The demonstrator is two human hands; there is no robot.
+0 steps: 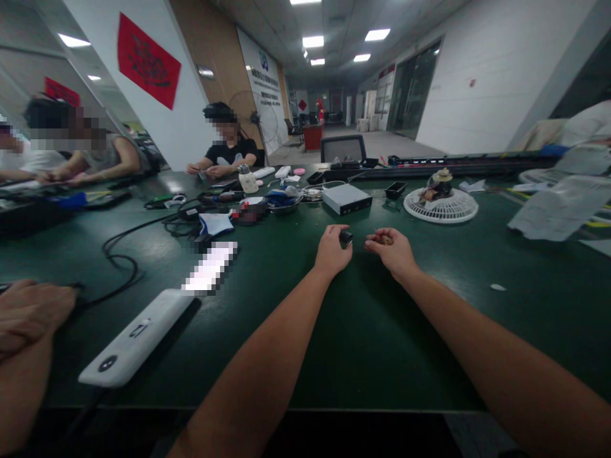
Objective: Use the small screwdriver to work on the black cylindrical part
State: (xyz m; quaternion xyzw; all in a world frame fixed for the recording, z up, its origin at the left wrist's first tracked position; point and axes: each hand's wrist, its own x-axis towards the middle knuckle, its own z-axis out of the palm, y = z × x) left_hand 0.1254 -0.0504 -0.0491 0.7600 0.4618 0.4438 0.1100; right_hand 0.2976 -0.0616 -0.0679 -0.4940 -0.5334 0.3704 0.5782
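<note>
My left hand pinches a small black object between its fingertips. My right hand is a short gap to the right, holding a small brownish item in its curled fingers. Both hands hover low over the dark green work mat. The nearest thing beyond them is a grey metal box. The held items are small and partly hidden by my fingers, so I cannot make out their exact kind.
A white desk fan lies flat to the right, beside loose papers. A long white device, a blurred phone and black cables lie left. A co-worker's hand rests at the left edge; other seated people work beyond.
</note>
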